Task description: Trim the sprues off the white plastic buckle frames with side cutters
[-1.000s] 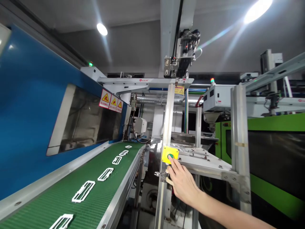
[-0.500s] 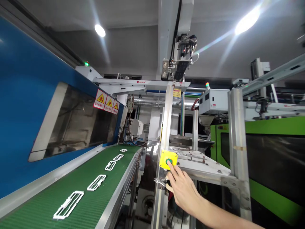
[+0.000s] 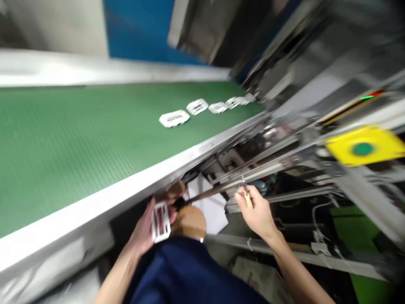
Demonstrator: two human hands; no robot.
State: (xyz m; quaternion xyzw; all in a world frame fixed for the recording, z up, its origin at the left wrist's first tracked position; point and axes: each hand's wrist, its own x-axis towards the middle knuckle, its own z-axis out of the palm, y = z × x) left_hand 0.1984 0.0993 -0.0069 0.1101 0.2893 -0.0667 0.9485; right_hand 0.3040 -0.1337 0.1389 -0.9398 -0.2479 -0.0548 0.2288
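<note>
My left hand (image 3: 146, 226) is low in front of my body, its fingers closed around a white plastic frame (image 3: 154, 223) with long slots. To the right, my right hand (image 3: 257, 213) grips a small pair of nippers (image 3: 247, 198) with pale yellow handles, the metal tip pointing up and away. Motion blur hides the detail of the jaws. Several similar white frames (image 3: 174, 118) lie in a row on the green conveyor belt (image 3: 95, 143), beyond both hands.
A metal rail (image 3: 126, 190) edges the belt on my side. At right, a yellow box with a green button (image 3: 362, 148) is mounted on a metal post. A round brown stool seat (image 3: 191, 221) is below, between my hands. The blue machine (image 3: 136, 29) stands behind the belt.
My view has swung down and left. My right hand has come off the green button, still with the nippers. My left hand, out of view before, now shows holding a white frame.
</note>
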